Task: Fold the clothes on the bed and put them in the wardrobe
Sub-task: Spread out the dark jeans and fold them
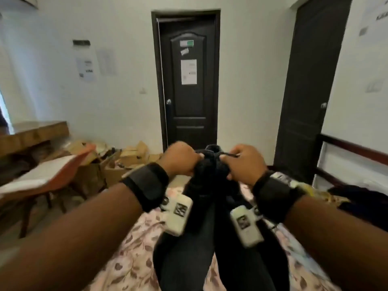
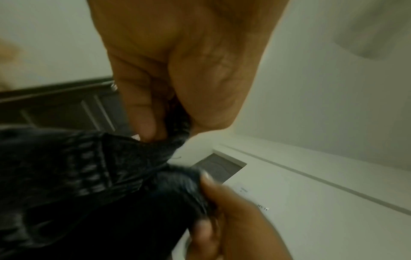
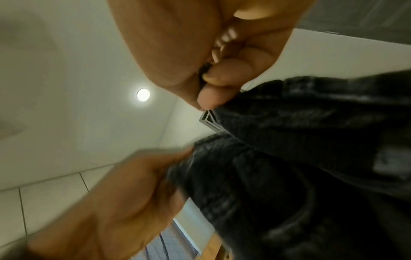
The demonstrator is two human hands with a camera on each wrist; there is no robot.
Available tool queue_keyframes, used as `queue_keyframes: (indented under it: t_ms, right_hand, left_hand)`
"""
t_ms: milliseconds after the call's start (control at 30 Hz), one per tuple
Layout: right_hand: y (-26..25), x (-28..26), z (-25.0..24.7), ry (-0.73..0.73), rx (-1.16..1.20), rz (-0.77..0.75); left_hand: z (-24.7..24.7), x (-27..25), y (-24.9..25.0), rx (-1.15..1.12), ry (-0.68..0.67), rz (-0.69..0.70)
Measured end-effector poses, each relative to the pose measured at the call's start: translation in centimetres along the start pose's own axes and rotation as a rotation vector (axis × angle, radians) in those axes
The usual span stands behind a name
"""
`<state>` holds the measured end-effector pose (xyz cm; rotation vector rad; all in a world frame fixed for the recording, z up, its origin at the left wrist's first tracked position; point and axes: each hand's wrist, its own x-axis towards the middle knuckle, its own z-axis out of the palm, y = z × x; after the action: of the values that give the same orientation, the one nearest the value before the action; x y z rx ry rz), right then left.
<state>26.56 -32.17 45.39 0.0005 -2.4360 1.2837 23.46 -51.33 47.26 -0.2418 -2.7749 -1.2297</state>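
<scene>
Gripping dark jeans [image 1: 212, 164] by the waistband, left hand [image 1: 180, 158] and right hand [image 1: 244, 162] lift them above the bed [image 1: 134, 248].

Dark garment [image 1: 210, 238] runs off head view's bottom edge, lower end unseen. Left hand [image 3: 124, 202] motion-blurred in right wrist view. Door papers [image 1: 189, 71] too small to read.

Garment [image 1: 212, 206] over bed [image 1: 134, 248]; doors [image 1: 189, 80] behind.

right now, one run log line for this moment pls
step: folding | left hand: grips dark jeans top edge | right hand: grips same edge | jeans: held up, legs hanging over floral bed | wardrobe: not in view
</scene>
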Motion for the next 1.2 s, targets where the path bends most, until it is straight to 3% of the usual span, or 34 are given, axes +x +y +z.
queue_keyframes:
  t_ms: [100,167,267,367,467,533,600,700,767,867,967,1033,1100,1200]
  right_hand:
    - [5.0,-3.0,6.9,-0.004,0.192,0.125]
    - [7.0,-3.9,7.9,-0.04,0.238,0.189]
    - [8.6,-4.5,8.3,-0.074,0.272,0.146]
    - [8.7,-4.2,8.1,-0.124,0.299,0.144]
    - [8.2,-3.7,6.6,-0.296,0.462,0.19]
    - [8.3,-3.6,5.2,-0.486,0.466,0.169]
    - [9.2,-2.7,3.9,-0.603,0.223,0.014]
    - [10.1,-0.7,1.7,-0.44,-0.395,-0.245]
    - [10.1,0.0,1.1,-0.506,-0.539,-0.225]
    - [9.7,0.4,1.8,-0.779,-0.588,-0.138]
    - [8.5,0.9,2.1,-0.921,-0.564,0.0]
    - [7.0,2.1,1.4,-0.829,-0.658,-0.047]
    - [4.7,4.1,0.1,-0.644,-0.853,-0.186]
    - [-0.6,7.6,-2.8,-0.405,-0.999,-0.301]
  left_hand:
    - [8.1,-1.2,-4.5,0.033,0.035,-0.012]
    - [10.1,-1.5,-7.2,0.012,0.074,-0.019]
    - [11.9,-2.4,-9.1,-0.002,0.116,0.008]
    - [12.7,-2.4,-9.5,-0.206,0.107,0.037]
    - [12.4,-2.1,-10.0,-0.546,-0.025,0.05]
    - [11.9,-2.1,-10.8,-0.484,-0.066,0.129]
    - [11.7,-1.6,-11.8,-0.36,-0.081,0.204]
    - [10.5,-1.0,-12.0,-0.437,-0.117,0.301]
    - [9.6,-0.9,-11.6,-0.489,-0.191,0.365]
    - [8.8,-0.5,-10.7,-0.486,-0.291,0.427]
    - [9.5,-0.7,-10.6,-0.55,-0.186,0.427]
    - [10.5,-1.1,-10.9,-0.481,0.018,0.44]
    - [11.7,-1.2,-11.5,-0.296,0.216,0.452]
    - [13.5,-0.7,-11.3,-0.206,0.261,0.393]
